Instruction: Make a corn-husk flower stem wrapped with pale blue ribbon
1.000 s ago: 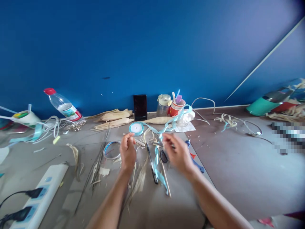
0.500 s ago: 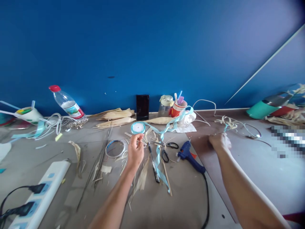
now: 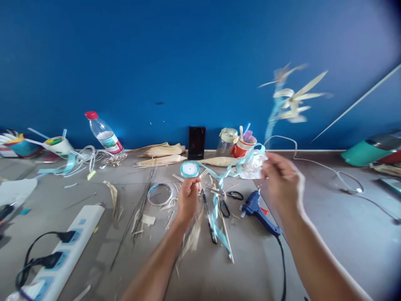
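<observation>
My left hand (image 3: 188,200) hovers over the grey table (image 3: 328,234), its fingers pinched on something too small to make out, just below a light-blue ribbon spool (image 3: 189,169). Smeared by motion, my right hand (image 3: 282,184) is raised at the right with its fingers closed on the lower end of a bundle of pale husk strips and blue ribbon (image 3: 291,98), which stands up against the blue wall. Loose ribbon (image 3: 219,209) trails from the spool down between my hands.
A blue glue gun (image 3: 258,211), black scissors (image 3: 230,198) and a pen (image 3: 209,217) lie between my forearms. A wire ring (image 3: 159,193), husks (image 3: 163,152), a bottle (image 3: 105,133), a jar (image 3: 227,142) and a paper cup (image 3: 244,144) stand behind. A power strip (image 3: 62,251) lies at the left.
My right hand reached out to the right, took hold of the husk-and-ribbon bundle and lifted it up in front of the wall. My left hand stayed pinched near the spool.
</observation>
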{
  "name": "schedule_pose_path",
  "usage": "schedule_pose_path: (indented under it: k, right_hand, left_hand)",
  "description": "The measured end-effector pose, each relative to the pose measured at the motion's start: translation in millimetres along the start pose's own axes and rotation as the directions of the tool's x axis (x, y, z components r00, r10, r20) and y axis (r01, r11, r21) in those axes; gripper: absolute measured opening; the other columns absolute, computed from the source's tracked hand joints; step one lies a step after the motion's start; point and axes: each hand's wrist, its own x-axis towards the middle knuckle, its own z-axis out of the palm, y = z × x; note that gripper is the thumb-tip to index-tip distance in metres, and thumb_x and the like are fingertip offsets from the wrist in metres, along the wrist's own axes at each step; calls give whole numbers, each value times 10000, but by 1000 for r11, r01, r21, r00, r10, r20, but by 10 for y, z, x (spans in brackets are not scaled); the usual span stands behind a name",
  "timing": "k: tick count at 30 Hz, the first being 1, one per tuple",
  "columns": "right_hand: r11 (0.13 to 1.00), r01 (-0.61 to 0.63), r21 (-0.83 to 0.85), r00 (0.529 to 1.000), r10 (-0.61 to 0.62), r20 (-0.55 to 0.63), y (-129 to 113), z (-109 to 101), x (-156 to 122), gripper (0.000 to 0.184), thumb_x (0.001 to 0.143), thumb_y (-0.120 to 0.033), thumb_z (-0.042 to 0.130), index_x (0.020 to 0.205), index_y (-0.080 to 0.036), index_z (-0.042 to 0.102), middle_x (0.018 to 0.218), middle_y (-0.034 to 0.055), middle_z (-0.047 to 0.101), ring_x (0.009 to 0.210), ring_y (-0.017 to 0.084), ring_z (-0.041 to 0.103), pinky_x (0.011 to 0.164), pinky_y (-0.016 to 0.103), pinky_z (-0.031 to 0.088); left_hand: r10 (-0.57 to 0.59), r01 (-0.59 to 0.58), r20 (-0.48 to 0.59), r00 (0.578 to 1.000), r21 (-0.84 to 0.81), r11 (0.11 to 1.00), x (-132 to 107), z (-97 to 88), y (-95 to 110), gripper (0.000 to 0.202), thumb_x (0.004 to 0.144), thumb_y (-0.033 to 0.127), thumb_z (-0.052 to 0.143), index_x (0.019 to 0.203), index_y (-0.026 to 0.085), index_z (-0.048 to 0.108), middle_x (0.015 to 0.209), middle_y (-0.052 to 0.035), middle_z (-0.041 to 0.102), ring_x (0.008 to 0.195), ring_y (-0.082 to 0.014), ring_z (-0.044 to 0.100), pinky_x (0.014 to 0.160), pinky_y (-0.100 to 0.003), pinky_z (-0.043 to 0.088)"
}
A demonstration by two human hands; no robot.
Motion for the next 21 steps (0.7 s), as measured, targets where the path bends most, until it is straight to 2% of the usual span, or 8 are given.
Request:
schedule_pose_path:
  k: [4,7,10,13,16,18,21]
  right_hand:
    - [981,39,188,994,-57,88,-268,700,2,181,735,-348,588,774,-177,540,591,-17,508,536,109,481,526,249,374]
    - [947,42,317,979,-103,178,-365,1110,128,129,751,-303,554,787,-186,512,597,-40,496,531,93,456,552,239,377]
    - [955,84,284,967,-147,209,-358,1475,346,106,723,-268,562,755,-175,523,653,-30,511,594,92,460,577,229,368]
    - [963,96,251,966,-150,208,-309,1841,595,96,699,-248,558,754,-173,534,632,-39,498,569,85,434,547,224,344]
    - [937,35,347,964,-123,237,-305,2165,783,79,701,-247,524,746,-185,504,556,-61,461,515,84,422,519,227,340]
    - [915,8,404,961,-119,250,-331,2324,851,76,697,-242,515,747,-189,491,544,-65,458,500,84,425,515,228,348]
    - [924,45,379,950,-157,270,-358,2468,899,69,693,-233,520,740,-189,496,555,-59,474,506,87,436,518,231,357]
  left_hand:
    - [-29,28,-12,999,-96,995,7,-8,22,178,810,251,450,855,165,600,576,31,511,577,-111,494,617,-242,398]
    - [-49,44,-42,998,-119,992,35,-28,15,172,800,276,472,838,162,595,550,40,490,529,-101,464,565,-231,378]
    - [-78,67,-85,993,-127,990,73,-64,-17,176,803,299,478,828,164,589,522,50,451,492,-94,438,524,-220,359]
    - [-121,97,-195,973,-129,987,128,-131,-78,184,806,292,482,879,162,590,534,49,460,496,-95,446,531,-220,370]
    - [-193,147,-322,927,-163,976,198,-223,-153,218,778,272,524,952,162,595,744,-8,587,596,-99,534,622,-245,421]
    - [-233,165,-376,897,-203,965,243,-279,-198,265,759,264,546,1002,166,584,885,-38,600,650,-102,565,657,-258,433]
    - [-268,157,-395,879,-291,944,297,-327,-245,292,744,240,548,1022,154,553,804,-14,574,607,-92,547,627,-247,427]
